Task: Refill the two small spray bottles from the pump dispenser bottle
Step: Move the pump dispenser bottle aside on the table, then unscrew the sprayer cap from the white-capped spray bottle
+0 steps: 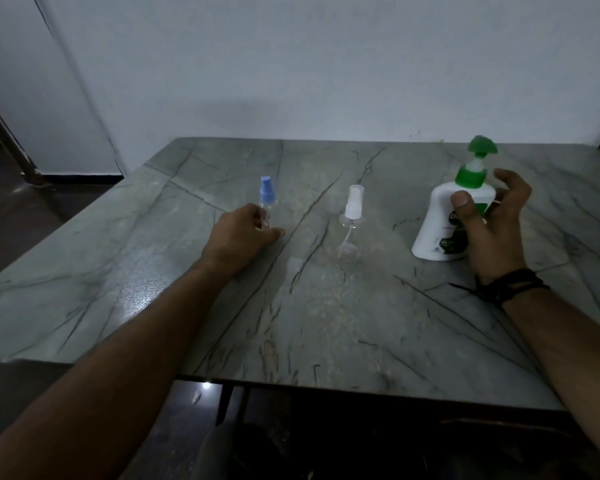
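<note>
Three bottles stand upright on the grey marble table (326, 323). At the left is a clear spray bottle with a blue cap (266, 195); my left hand (239, 237) is wrapped around its lower body. In the middle stands a clear spray bottle with a white cap (353, 216), untouched. At the right is the white pump dispenser bottle with a green pump head (444, 216). My right hand (489, 223) curls around its right side, thumb on the front, fingers spread behind it; whether it grips is unclear.
A white wall runs behind the table. The table's near edge lies close to me, with dark floor and table legs below it. A dark door frame (11, 140) stands at the far left. A dark band wraps my right wrist (510, 282).
</note>
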The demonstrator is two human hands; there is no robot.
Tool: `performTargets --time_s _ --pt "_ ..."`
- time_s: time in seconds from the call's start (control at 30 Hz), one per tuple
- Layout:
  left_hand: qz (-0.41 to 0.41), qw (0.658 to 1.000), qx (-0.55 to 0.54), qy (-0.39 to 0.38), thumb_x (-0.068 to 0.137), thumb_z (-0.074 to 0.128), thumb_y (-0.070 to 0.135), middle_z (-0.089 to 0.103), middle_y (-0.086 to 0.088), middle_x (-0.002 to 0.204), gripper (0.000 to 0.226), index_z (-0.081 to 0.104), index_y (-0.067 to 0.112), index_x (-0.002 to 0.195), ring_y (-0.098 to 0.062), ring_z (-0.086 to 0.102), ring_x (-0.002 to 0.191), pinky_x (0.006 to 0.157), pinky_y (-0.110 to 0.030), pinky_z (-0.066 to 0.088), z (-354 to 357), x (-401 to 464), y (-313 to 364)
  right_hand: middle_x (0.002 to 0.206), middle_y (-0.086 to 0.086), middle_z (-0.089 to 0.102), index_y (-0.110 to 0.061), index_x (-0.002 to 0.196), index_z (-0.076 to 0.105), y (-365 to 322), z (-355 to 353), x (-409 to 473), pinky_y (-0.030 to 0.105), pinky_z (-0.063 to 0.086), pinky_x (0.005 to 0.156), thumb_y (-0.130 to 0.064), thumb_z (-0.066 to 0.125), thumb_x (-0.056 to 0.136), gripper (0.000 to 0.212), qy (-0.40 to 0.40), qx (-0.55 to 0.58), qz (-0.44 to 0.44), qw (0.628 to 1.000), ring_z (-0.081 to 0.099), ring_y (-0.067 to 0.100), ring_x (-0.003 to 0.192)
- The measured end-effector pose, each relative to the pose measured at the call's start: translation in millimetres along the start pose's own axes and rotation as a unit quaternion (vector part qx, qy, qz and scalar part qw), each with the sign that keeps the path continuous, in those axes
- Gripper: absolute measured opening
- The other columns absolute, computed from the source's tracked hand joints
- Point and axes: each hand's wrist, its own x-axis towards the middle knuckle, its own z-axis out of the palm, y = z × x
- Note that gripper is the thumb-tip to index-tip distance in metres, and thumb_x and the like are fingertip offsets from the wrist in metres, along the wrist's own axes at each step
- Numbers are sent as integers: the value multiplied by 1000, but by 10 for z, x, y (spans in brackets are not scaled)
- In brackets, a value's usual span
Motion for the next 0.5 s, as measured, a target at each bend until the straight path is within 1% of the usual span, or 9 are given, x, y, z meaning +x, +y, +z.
performTargets --time_s 0.07,0.13,0.17,0.2,0.27,0.3,0.37,0.43,0.5 --pt "1 1000 2 2 77 74 48 66 4 96 40 62 22 106 -13 61 87 78 -32 50 -1 -104 26 125 8 46 -39 133 32 36 -49 11 34 47 100 -80 62 77 76 34 -27 -15 999 55 24 114" --pt "6 1000 -3 3 79 73 47 65 5 98 42 60 21 109 -13 61 89 80 -32 50 1 -191 47 127 11 41 -32 136 34 -3 -124 21 37 41 107 -77 56 84 72 92 -64 -50 992 47 21 118" --pt "9 1000 -8 2 79 73 46 64 5 99 43 59 21 110 -13 61 89 80 -31 50 4 -227 53 128 11 41 -27 136 36 -75 -167 17 40 41 108 -72 55 89 68 124 -87 -79 985 46 22 118" --pt "10 1000 -15 0 79 73 45 64 5 101 45 56 21 113 -13 61 90 80 -31 49 8 -258 53 128 13 43 -26 134 38 -174 -207 6 44 43 106 -66 56 93 60 150 -108 -113 976 48 26 117" --pt "7 1000 -30 -1 79 74 45 65 3 107 54 50 21 121 -14 61 92 83 -35 51 12 -291 55 124 19 50 -35 125 43 -442 -228 -71 44 49 94 -49 63 97 37 156 -118 -170 966 54 30 111" --pt "2 999 -33 -2 78 74 46 66 2 111 59 47 22 125 -16 62 94 84 -36 51 13 -295 56 122 21 53 -37 119 45 -606 -198 -149 40 51 87 -38 67 97 31 130 -105 -188 968 57 27 105" --pt "-4 1000 -31 -4 78 74 47 66 1 116 67 42 22 130 -17 62 96 85 -38 51 10 -302 72 110 18 61 -26 112 52 -902 -50 -349 32 53 77 -22 71 94 27 57 -94 -204 973 61 17 91" --pt "-1 1000 -24 -2 78 73 47 66 0 117 69 40 21 133 -18 62 96 85 -38 50 7 -312 94 100 7 64 -21 114 54 -1096 160 -535 25 54 68 -23 75 90 32 -29 -112 -153 981 62 14 76" --pt "7 1000 -19 3 79 73 46 66 0 117 69 39 21 134 -16 60 93 82 -35 48 0 -324 110 102 0 63 -23 125 52 -1118 381 -642 26 53 64 -33 80 86 50 -120 -155 -70 978 61 15 72"
